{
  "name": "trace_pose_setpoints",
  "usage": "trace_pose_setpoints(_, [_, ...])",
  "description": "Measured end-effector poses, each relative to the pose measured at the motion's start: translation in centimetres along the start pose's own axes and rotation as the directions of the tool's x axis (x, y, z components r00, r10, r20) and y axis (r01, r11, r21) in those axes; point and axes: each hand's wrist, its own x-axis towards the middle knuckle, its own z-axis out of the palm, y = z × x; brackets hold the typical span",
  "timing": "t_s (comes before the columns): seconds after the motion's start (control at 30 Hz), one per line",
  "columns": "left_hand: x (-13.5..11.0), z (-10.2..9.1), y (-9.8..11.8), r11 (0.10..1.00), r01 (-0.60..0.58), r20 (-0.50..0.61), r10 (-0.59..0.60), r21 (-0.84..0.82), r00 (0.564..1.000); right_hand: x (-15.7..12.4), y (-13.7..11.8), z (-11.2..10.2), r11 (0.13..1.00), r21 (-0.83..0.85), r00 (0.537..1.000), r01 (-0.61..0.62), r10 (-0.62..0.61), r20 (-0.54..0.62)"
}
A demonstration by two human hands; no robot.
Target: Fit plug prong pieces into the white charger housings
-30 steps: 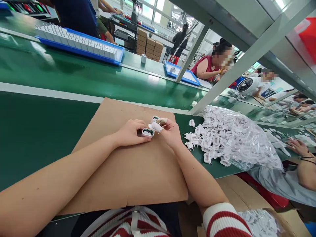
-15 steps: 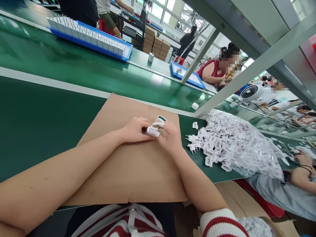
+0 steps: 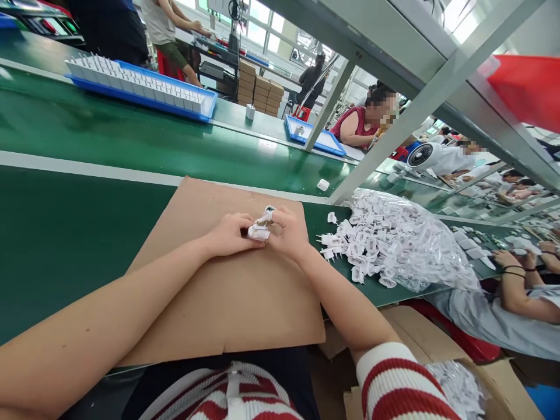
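Over the cardboard sheet (image 3: 245,291), my two hands meet around small white plastic parts. My left hand (image 3: 230,235) has its fingers closed on a white charger housing (image 3: 259,233). From the right, my right hand (image 3: 289,233) pinches at the same spot, its thumb and fingers bent against the housing. A small white piece with a dark green face (image 3: 270,209) sticks out at the far side of my right fingers. A whitish covering seems to wrap one right fingertip. My fingers partly hide where the parts touch.
Loose white plug shells (image 3: 356,248) spill from a clear plastic bag (image 3: 420,251) on the right. A metal post (image 3: 367,157) rises behind them. A blue tray (image 3: 144,96) of white adapters stands across the bench. A co-worker's hands (image 3: 510,262) are at far right.
The view has shifted slightly, so things sit further left. The piece with the green face has turned and shows less of that face. Both hands keep their hold.
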Motion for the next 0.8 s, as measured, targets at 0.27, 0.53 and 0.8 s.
trace_pose_setpoints(0.27, [-0.3, 0.3, 0.5, 1.0, 0.018, -0.02, -0.018, -0.005, 1.0, -0.4, -0.8, 0.7, 0.994, -0.015, 0.993, -0.106, 0.105, -0.055])
trace_pose_setpoints(0.53, [-0.4, 0.3, 1.1, 0.999, 0.023, -0.028, -0.022, 0.022, 0.999, -0.7, 0.0, 1.4, 0.959, 0.194, 0.974, -0.205, 0.219, -0.052])
trace_pose_setpoints(0.8, [2.6, -5.0, 3.0, 0.951, 0.271, 0.369, -0.308, 0.151, 0.877, -0.7, 7.6, -5.4, 0.821, 0.135, 0.724, -0.554, 0.556, -0.409])
